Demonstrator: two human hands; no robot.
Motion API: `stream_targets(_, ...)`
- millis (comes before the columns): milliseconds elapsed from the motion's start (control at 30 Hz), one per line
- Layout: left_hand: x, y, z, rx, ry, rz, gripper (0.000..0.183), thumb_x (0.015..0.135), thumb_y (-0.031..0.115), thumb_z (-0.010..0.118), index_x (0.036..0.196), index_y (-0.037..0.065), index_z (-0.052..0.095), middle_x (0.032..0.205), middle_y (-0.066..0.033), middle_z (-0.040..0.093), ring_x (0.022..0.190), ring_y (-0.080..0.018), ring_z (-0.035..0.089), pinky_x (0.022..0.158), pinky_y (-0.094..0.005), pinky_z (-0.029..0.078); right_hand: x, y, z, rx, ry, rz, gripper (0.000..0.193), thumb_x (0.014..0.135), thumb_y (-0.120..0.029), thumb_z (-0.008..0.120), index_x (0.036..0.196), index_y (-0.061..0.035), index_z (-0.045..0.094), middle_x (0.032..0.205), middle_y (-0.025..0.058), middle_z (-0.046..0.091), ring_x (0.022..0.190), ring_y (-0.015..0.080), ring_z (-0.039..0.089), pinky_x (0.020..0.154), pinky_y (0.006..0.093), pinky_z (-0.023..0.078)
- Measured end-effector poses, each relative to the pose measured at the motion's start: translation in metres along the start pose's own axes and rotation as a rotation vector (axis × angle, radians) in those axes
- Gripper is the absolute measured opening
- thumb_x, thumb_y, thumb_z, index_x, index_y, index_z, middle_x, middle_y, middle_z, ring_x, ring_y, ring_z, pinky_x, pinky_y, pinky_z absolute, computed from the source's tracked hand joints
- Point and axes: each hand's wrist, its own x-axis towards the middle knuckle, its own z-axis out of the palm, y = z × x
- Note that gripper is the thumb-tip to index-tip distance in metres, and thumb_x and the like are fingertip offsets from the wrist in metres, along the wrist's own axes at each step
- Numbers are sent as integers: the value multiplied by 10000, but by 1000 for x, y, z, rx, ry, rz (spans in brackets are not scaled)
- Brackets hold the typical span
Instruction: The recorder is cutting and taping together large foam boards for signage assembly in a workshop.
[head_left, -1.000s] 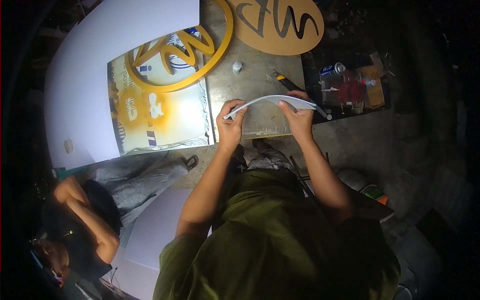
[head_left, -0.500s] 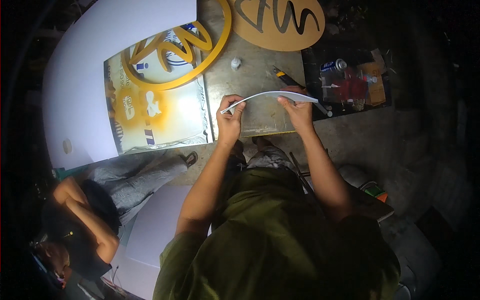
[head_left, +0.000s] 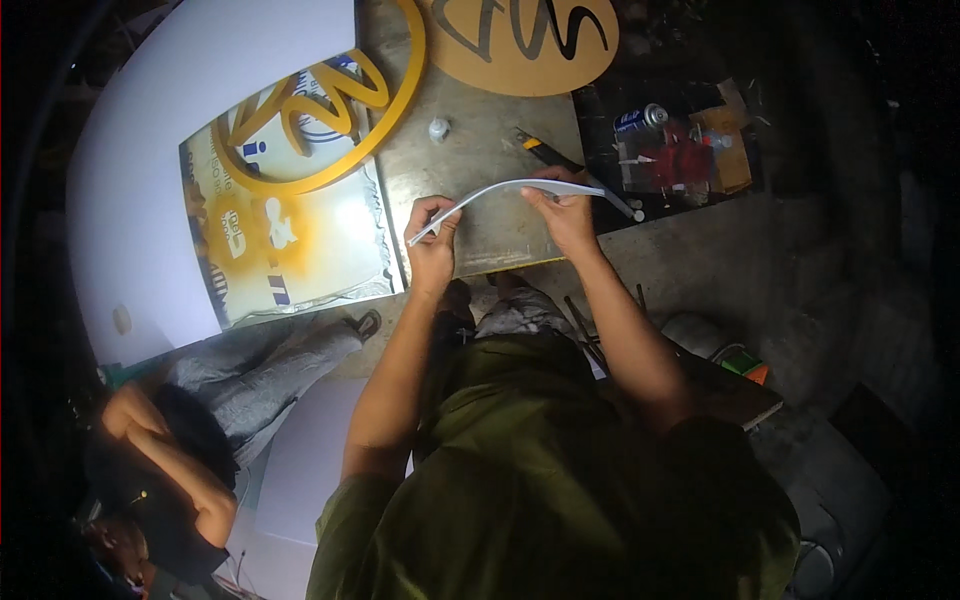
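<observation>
A thin, whitish bent strip or sheet [head_left: 500,186], seen nearly edge-on, arches between my hands above the near edge of the table. My left hand [head_left: 434,248] pinches its lower left end, thumb against the near side. Towards the other end, my right hand [head_left: 568,222] is closed on it, the thumb on the near face and the fingers partly hidden behind. Just beyond my right hand lies a black and yellow tool, apparently a utility knife [head_left: 550,153]. A small white bottle [head_left: 438,129] stands on the metal tabletop [head_left: 480,140] beyond the strip.
Left, a yellow ring with wavy strokes [head_left: 413,60] rests on a printed, yellow-stained sheet [head_left: 300,255], beside a big white panel [head_left: 130,200]. A tan oval board [head_left: 500,82] lies at the back. Right are a can [head_left: 640,118] and red material [head_left: 680,162]. Someone with folded arms [head_left: 165,440] is lower left.
The view has shifted, so the table and its things appear farther left. Both hands keep their hold on the bent strip, whose left end now dips a little lower.
</observation>
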Motion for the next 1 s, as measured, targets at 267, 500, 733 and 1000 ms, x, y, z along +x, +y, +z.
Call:
stream_targets(267, 0, -5, -1, 21, -11, 23, 156, 891, 84, 697, 997, 29, 598, 887, -14, 589, 820, -98, 511, 730, -223, 417, 1, 6, -5, 33, -81, -35, 190, 824, -69, 757, 937, -37, 607, 886, 3, 611, 837, 87, 561, 743, 241, 454)
stream_targets(500, 2, -4, 0, 58, -18, 8, 166, 888, 88, 700, 998, 23, 594, 877, -14, 585, 828, -106, 510, 746, -238, 419, 1, 0, -2, 5, -27, 32, 167, 808, -37, 764, 905, -13, 630, 849, 30, 658, 799, 102, 600, 717, 252, 477)
stream_targets(733, 6, -11, -4, 49, 31, 53, 162, 906, 94, 676, 1019, 11, 594, 820, -22, 587, 746, -112, 521, 696, -236, 436, 4, 6, 3, 2, 13, -11, 216, 795, -103, 783, 928, 16, 660, 850, 70, 690, 778, 127, 631, 704, 278, 497)
stream_targets(1000, -23, -35, -19, 155, 73, -228, 332, 833, 101, 731, 1082, -67, 589, 847, -154, 674, 755, -194, 637, 700, -329, 513, -32, 33, 10, -274, 19, 274, 411, 719, -65, 792, 1063, 48, 596, 978, 187, 701, 899, 276, 690, 779, 359, 530)
